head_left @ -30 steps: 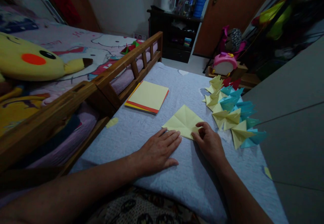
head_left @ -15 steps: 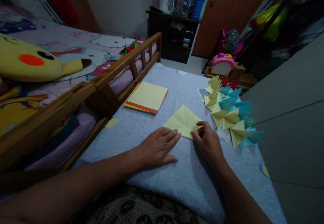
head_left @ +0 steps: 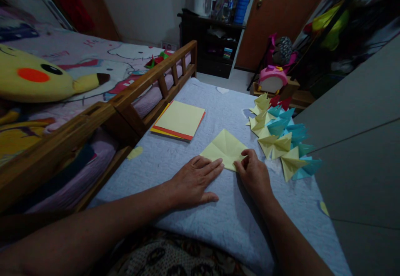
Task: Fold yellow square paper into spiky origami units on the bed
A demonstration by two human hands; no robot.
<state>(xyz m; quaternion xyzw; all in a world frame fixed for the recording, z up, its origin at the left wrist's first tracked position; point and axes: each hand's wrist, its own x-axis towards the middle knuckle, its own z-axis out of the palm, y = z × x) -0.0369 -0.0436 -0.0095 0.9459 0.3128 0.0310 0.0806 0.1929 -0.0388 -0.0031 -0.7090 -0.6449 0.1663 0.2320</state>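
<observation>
A pale yellow sheet of origami paper point(head_left: 224, 145) with crease lines lies on the cloth-covered surface, one corner pointing away from me. My left hand point(head_left: 198, 180) rests flat on its near left edge, fingers stretched and thumb apart. At the near right edge, my right hand point(head_left: 253, 172) pinches the paper between thumb and fingers. Part of the paper is hidden beneath both hands. Beyond my left hand sits a stack of square paper point(head_left: 181, 118), pale yellow on top with orange and darker yellow edges showing.
Several folded yellow paper pieces point(head_left: 275, 143) and blue paper pieces point(head_left: 301, 134) stand in rows at the right. A wooden bed rail point(head_left: 150, 76) runs along the left. Behind it lies a yellow plush toy point(head_left: 31, 74). A grey panel point(head_left: 359, 151) borders the right side.
The whole view has shifted slightly, with things appearing a little further left. Both hands keep nearly the same places on the paper.
</observation>
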